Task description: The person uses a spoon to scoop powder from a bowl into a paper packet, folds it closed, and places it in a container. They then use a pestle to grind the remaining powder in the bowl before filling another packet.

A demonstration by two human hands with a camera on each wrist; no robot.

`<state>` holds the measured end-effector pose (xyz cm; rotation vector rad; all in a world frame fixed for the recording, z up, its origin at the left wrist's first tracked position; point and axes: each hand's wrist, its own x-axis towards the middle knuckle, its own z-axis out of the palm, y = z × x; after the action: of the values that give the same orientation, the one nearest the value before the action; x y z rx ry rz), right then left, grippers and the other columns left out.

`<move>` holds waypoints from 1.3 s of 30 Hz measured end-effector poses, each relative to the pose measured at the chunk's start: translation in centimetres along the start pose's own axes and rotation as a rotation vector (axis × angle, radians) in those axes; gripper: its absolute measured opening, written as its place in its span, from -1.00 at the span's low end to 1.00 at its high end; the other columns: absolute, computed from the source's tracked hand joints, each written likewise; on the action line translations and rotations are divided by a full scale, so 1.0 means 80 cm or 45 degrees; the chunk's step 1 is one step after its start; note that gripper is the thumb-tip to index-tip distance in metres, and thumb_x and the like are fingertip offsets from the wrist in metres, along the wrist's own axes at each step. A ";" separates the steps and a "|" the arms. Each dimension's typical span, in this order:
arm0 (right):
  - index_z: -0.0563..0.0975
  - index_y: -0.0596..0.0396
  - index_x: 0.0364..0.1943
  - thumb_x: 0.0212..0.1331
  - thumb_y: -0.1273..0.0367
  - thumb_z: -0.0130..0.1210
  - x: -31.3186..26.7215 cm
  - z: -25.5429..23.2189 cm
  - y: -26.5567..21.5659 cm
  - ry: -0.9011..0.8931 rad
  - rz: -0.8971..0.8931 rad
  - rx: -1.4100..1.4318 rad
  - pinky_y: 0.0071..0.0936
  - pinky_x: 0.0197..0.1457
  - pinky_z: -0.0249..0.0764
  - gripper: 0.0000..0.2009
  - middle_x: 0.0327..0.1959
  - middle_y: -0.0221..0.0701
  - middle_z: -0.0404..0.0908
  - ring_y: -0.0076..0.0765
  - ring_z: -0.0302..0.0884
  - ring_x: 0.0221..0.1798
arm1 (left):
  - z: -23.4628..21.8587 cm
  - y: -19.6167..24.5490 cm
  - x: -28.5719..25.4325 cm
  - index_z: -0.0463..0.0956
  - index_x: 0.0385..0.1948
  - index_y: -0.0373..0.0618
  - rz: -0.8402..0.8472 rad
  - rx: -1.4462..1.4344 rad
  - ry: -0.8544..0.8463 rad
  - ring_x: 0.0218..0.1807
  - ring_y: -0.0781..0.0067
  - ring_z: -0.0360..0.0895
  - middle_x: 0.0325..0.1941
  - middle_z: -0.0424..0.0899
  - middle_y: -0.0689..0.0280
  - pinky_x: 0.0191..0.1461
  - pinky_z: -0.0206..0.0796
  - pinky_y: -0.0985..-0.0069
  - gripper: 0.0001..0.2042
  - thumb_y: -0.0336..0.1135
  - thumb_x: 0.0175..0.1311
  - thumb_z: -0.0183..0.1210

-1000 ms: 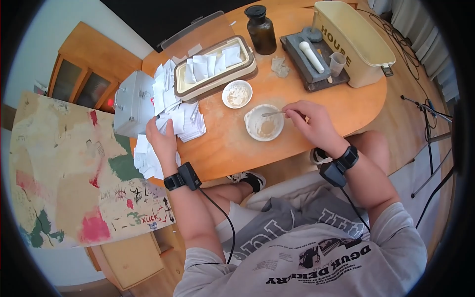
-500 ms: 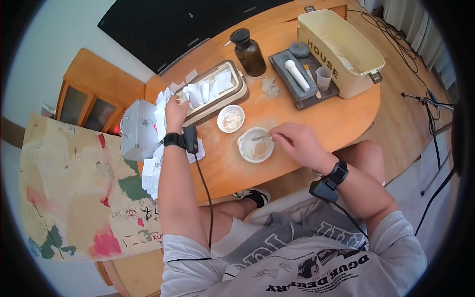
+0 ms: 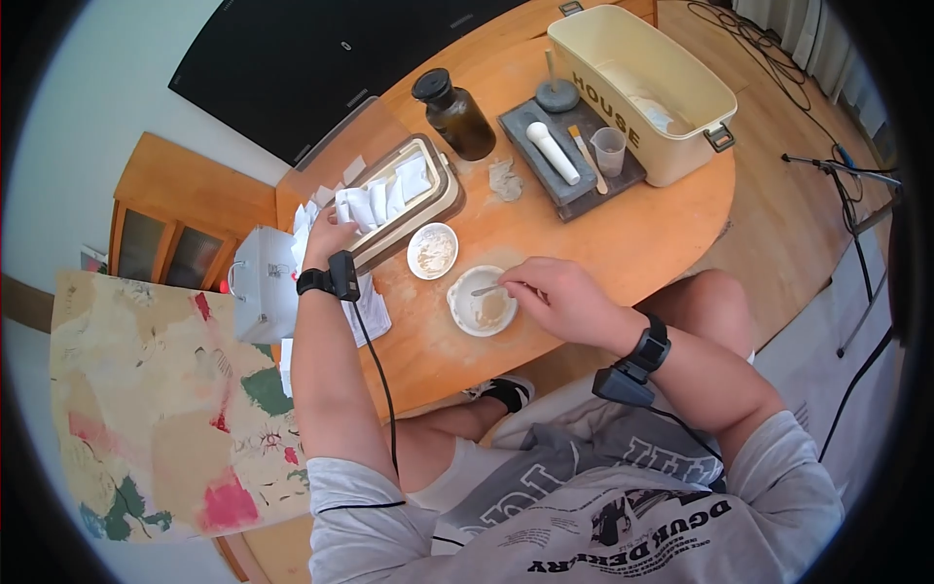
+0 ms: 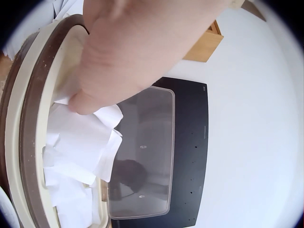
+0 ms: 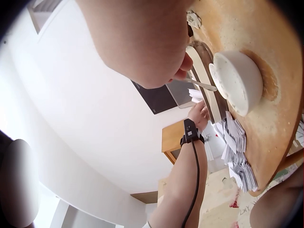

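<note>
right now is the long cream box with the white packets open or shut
Open. No lid covers the long cream box, and the white packets inside show in the head and left wrist views.

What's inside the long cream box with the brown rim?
The cream box holds a row of white paper packets. They hide much of its bottom, the left hand blocks part of one end, and the packets' insides can't be seen.

Gap btwn small bowl (image 3: 412, 252) & dark tray (image 3: 621, 186); crumpled wad (image 3: 505, 181) in it, jar (image 3: 459, 122) at far end.
</note>
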<state>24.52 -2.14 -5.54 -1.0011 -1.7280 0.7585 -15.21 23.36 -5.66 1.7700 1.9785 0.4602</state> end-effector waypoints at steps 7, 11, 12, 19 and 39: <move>0.65 0.18 -0.17 0.32 0.42 0.14 0.003 0.001 -0.001 -0.009 0.045 0.009 -0.26 -0.20 0.55 -0.86 -0.31 -0.16 0.68 -0.05 0.64 -0.28 | -0.011 0.025 -0.052 0.33 0.25 -0.26 0.180 -0.435 0.239 0.13 0.29 0.53 0.13 0.53 0.16 0.19 0.39 0.40 -0.38 -0.39 0.11 0.36; 0.66 0.20 -0.15 0.33 0.42 0.15 0.005 0.001 -0.002 -0.015 0.166 0.077 -0.34 -0.25 0.53 -0.85 -0.34 -0.18 0.67 -0.18 0.63 -0.36 | -0.014 0.064 -0.125 0.30 0.25 -0.26 0.232 -0.590 0.214 0.16 0.30 0.49 0.15 0.49 0.17 0.21 0.38 0.43 -0.40 -0.44 0.15 0.34; 0.66 0.20 -0.14 0.33 0.41 0.16 0.005 0.001 -0.001 0.007 0.179 0.121 -0.38 -0.27 0.52 -0.84 -0.36 -0.20 0.67 -0.26 0.61 -0.39 | -0.012 0.072 -0.144 0.31 0.24 -0.24 0.303 -0.598 0.191 0.18 0.30 0.48 0.16 0.47 0.17 0.23 0.38 0.42 -0.41 -0.45 0.16 0.34; 0.65 0.26 -0.09 0.42 0.38 0.11 0.010 0.000 0.006 0.064 0.310 0.285 -0.58 -0.24 0.49 -0.79 -0.30 -0.40 0.67 -0.58 0.54 -0.36 | 0.019 0.090 -0.257 0.41 0.28 -0.15 0.489 -0.486 -0.034 0.25 0.26 0.42 0.20 0.40 0.20 0.30 0.37 0.34 -0.43 -0.47 0.16 0.33; 0.68 0.18 -0.14 0.37 0.32 0.15 0.011 -0.007 0.008 0.132 0.212 0.114 -0.43 -0.24 0.49 -0.79 -0.34 -0.26 0.69 -0.36 0.58 -0.36 | 0.052 0.147 -0.309 0.52 0.06 -0.27 0.810 0.246 -0.265 0.02 0.01 0.56 -0.03 0.56 0.08 0.14 0.40 0.30 -0.54 -0.43 0.06 0.36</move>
<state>25.02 -1.05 -5.51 -1.1130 -1.5228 0.8671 -1.09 0.13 -0.47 2.4542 1.3261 0.2631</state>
